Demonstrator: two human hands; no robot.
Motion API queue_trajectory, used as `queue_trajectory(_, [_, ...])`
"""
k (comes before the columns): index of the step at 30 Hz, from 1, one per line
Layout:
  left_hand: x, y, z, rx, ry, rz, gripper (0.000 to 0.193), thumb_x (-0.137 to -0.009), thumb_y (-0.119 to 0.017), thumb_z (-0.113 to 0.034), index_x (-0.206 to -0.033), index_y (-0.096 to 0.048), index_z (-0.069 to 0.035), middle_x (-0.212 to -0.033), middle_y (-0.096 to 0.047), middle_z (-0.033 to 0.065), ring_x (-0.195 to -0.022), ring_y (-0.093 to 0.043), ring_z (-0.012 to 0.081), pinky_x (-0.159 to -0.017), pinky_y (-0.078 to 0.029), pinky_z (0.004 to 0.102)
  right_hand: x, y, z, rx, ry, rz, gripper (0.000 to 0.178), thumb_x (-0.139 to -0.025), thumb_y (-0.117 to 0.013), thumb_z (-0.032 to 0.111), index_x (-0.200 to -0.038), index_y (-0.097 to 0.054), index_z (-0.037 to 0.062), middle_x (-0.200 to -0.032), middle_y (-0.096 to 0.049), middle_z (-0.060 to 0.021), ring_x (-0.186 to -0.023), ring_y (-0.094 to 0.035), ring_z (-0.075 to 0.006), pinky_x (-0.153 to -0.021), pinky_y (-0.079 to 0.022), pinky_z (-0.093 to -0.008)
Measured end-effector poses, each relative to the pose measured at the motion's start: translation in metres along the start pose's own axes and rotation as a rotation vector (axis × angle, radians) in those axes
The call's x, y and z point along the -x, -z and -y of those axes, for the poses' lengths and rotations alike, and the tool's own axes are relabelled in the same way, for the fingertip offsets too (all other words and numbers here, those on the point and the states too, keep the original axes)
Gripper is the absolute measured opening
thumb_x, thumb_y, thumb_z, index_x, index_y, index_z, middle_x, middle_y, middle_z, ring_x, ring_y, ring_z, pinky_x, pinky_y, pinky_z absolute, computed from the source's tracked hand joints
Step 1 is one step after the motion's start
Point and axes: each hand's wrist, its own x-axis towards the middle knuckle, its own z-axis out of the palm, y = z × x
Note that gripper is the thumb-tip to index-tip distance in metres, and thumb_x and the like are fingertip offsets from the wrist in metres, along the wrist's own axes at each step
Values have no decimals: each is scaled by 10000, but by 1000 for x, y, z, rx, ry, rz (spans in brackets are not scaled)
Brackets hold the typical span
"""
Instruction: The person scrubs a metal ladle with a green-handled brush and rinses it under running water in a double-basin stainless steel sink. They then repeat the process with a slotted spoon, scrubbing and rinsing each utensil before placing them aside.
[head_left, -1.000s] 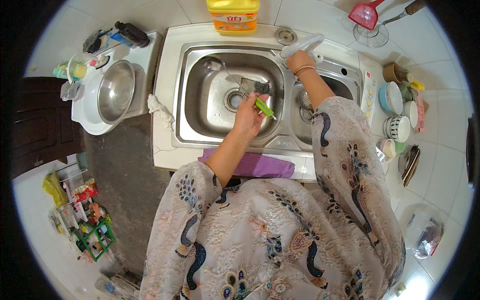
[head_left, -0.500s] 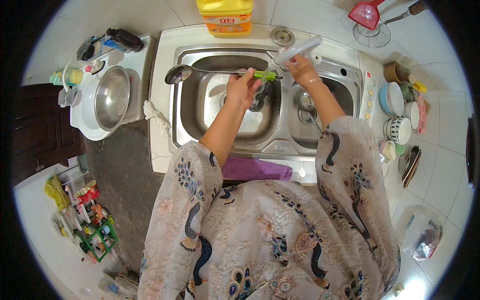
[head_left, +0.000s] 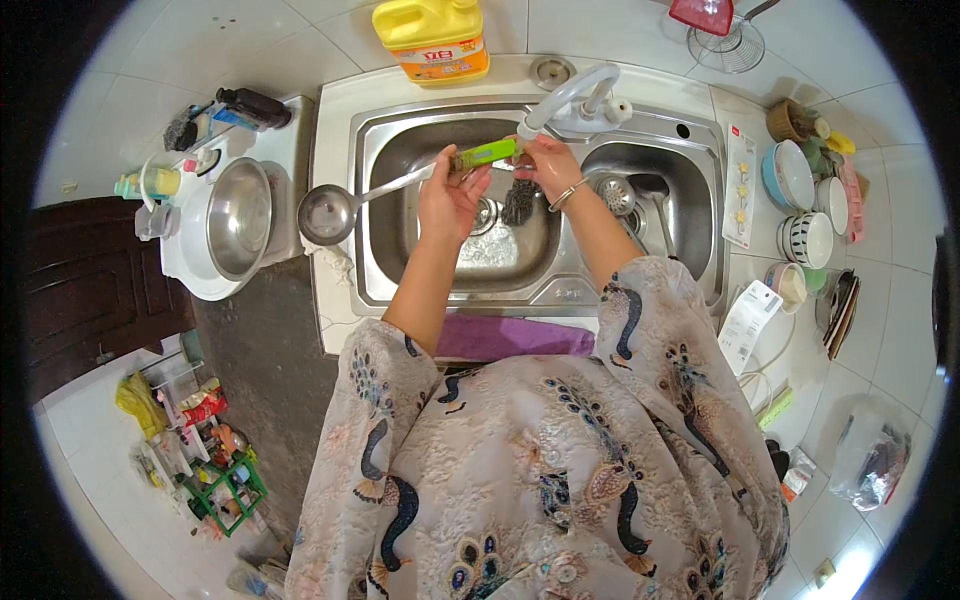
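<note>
A purple cloth [head_left: 515,337] lies along the front edge of the desk [head_left: 335,120], just before the double sink [head_left: 540,290]. Above the left basin, the left hand [head_left: 450,195] has its grip closed round the handle of a steel ladle [head_left: 330,213]. The ladle has a round shiny bowl and a long thin shaft ending in a green handle; it lies nearly level, bowl out past the sink's left rim, over the desk, handle under the tap. The right hand [head_left: 548,165] pinches the green end with fingertips closed on it, a bangle at the wrist. A dark scrubber hangs below it, over the drain. The white tap [head_left: 575,95] arches just above both hands, leaving little room upward. The right basin holds a strainer and another ladle. A yellow detergent jug [head_left: 432,40] stands behind the sink. To the left a steel bowl [head_left: 238,218] sits in a white basin.
</note>
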Motion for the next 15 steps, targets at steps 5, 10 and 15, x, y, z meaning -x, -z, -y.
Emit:
queue_trajectory(5, [-3, 13, -1, -7, -50, 0, 251, -920, -548, -225, -1095, -540, -45, -991, -594, 91, -876, -621, 221, -749, -532, 314, 20, -29, 4, -359, 25, 165, 250, -869, -590, 122, -1099, -527, 47, -1038, -607, -102, -912, -616, -210, -706, -548, -331])
queue_trajectory(10, [-11, 7, 22, 53, 147, 26, 219, -915, -546, -180, -1091, -555, -51, -1048, -586, 106, -947, -601, 230, -850, -529, 316, 24, -17, 16, -134, 104, -50, 161, -851, -587, 75, -998, -539, 30, -951, -605, -97, -820, -623, -225, -684, -577, -348])
queue_trajectory(15, [-16, -14, 36, 63, 142, 92, 218, -908, -524, -70, -1125, -523, -61, -1045, -591, 103, -980, -598, 233, -871, -527, 323, -32, 41, 34, 653, 465, -238, 224, -878, -469, 80, -1066, -580, 29, -1033, -616, -142, -817, -632, -230, -738, -533, -352])
